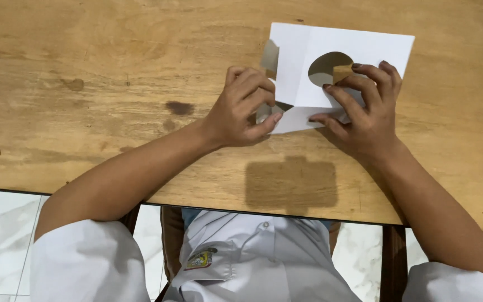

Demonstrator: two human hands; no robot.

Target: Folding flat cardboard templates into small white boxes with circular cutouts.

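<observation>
Below, on the wooden tabletop (85,112), lay a folded white paper sheet (364,47) with a round cutout. At its near-left corner the left hand (238,109) pinched a fold; the right hand (367,112) pressed spread fingers on its near edge.

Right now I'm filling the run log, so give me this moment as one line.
left hand: pinching lower flap of white paper sheet | right hand: pressing sheet flat | sheet: folded, round cutout | surface: wooden table
</observation>
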